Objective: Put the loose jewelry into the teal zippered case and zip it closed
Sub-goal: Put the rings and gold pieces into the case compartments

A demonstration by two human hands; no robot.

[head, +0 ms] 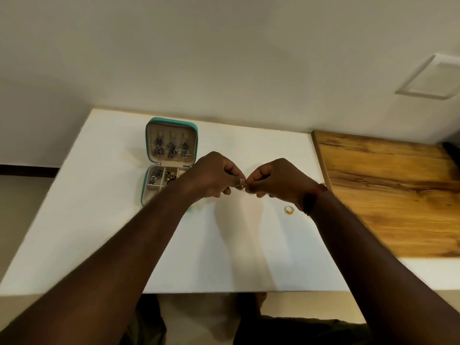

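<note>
The teal zippered case (pixel 149 148) lies open on the white table (pixel 99 220), lid flat toward the wall. Three dark drop earrings (pixel 171 147) hang in the lid, and more jewelry (pixel 163 177) sits in the tray compartments. My left hand (pixel 211 174) and my right hand (pixel 276 179) meet above the table just right of the case. Between their fingertips both pinch one small gold piece (pixel 242 187), too small to identify. My left forearm hides the case's near right corner. A gold ring (pixel 289 209) lies loose on the table beside my right wrist.
A wooden board (pixel 388 195) covers the table's right side. The wall rises right behind the case. A red band (pixel 314 198) is on my right wrist. The table's near edge runs below my forearms.
</note>
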